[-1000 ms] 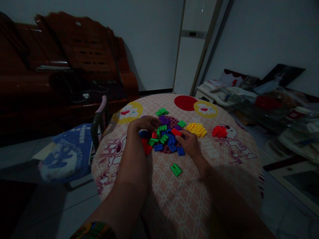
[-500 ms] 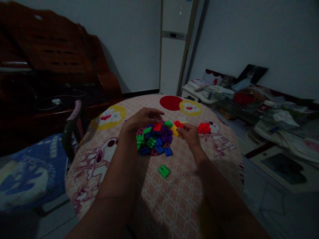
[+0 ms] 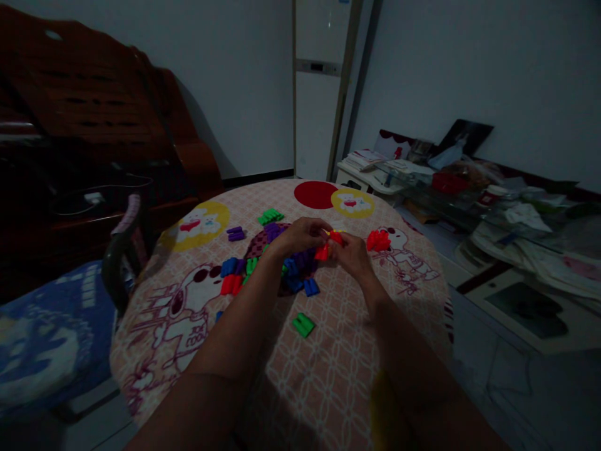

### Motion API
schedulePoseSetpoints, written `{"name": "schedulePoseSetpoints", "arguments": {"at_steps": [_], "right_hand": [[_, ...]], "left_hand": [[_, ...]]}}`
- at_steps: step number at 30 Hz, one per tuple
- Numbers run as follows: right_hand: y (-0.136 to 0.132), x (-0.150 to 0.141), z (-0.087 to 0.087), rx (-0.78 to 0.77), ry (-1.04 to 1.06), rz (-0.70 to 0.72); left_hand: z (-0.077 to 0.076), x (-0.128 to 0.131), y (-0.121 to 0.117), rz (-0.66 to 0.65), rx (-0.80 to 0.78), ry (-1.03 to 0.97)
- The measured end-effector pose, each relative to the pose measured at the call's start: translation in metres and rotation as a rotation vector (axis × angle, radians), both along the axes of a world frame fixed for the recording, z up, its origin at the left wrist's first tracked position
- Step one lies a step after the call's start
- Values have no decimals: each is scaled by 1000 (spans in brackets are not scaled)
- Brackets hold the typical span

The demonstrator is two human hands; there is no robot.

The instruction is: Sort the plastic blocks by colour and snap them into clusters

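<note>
My left hand (image 3: 304, 237) is closed at the fingertips on a red toy block (image 3: 322, 252), over the right edge of the pile. My right hand (image 3: 353, 254) meets it there, thumb and fingers pinching another red toy block (image 3: 336, 237). The two red blocks touch or nearly touch; whether they are joined I cannot tell. Beneath and beside my left hand lie purple blocks (image 3: 305, 262) and blue blocks (image 3: 293, 275), partly hidden by the hand and forearm. Some yellow blocks behind my right hand barely show.
A cluster of red blocks (image 3: 378, 240) lies to the right on the round patterned tablecloth (image 3: 328, 369). One green block (image 3: 303, 324) is nearer me. Green blocks (image 3: 270, 217) and a purple piece (image 3: 236, 233) sit at far left. A chair (image 3: 123, 250) stands left; a cluttered glass table (image 3: 422, 181), right.
My left hand has moved right, from above the pile to my right hand, and now grips a red block. More of the blocks on the left are uncovered. The view has shifted slightly.
</note>
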State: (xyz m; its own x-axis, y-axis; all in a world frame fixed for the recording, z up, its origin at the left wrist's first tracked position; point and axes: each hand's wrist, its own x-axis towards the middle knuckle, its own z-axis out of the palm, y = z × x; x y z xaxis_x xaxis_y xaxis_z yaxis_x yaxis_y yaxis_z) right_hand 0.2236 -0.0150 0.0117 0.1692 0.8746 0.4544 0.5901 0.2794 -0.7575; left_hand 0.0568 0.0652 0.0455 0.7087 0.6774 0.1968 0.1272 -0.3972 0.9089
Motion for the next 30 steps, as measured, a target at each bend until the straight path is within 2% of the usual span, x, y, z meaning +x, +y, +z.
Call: {"name": "schedulePoseSetpoints", "arguments": {"at_steps": [4, 7, 10, 14, 18, 22, 30], "right_hand": [[-3, 26, 11, 82, 4, -161], [-3, 65, 11, 118, -11, -416], [-2, 108, 0, 80, -1, -701], [0, 142, -21, -67, -22, -868], [5, 151, -32, -151, -74, -886], [11, 153, -34, -164, -53, -833], [13, 154, -36, -178, -55, -806]], "left_hand": [[-3, 3, 2, 42, 11, -42], [-6, 5, 3, 60, 45, -1], [-13, 15, 0, 91, 96, 46], [-25, 41, -15, 92, 198, 147], [-36, 62, -35, 32, 315, 277], [-42, 65, -42, 29, 346, 328], [-36, 58, -41, 19, 377, 409]]}}
